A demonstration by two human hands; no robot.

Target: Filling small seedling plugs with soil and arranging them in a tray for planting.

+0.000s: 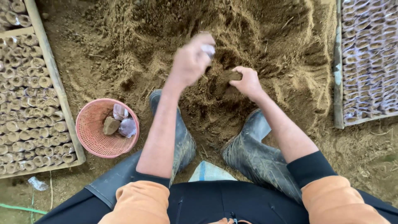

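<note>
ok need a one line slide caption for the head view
Seated over a soil pile, the left hand holds a small clear bag while the right hand scoops soil, pink basket alongside.

- At your left knee you have a pink mesh basket (pixel 92 132) on the ground, with a brown lump and some clear plastic bags lying in it
- Further to your left sits a wooden-framed tray (pixel 62 99) packed with rows of small filled bags (pixel 25 103), their soil tops showing
- On your right, a second framed bed (pixel 338 83) is crammed with pale plastic bags (pixel 369 58)
- You wear dark, muddy rubber boots (pixel 253 149), planted apart
- Under you, a white sack with a blue stripe (pixel 207 172) shows between your legs
- A green hose (pixel 20 208) crosses the lower left corner, near a crumpled clear bag (pixel 37 183)
</note>
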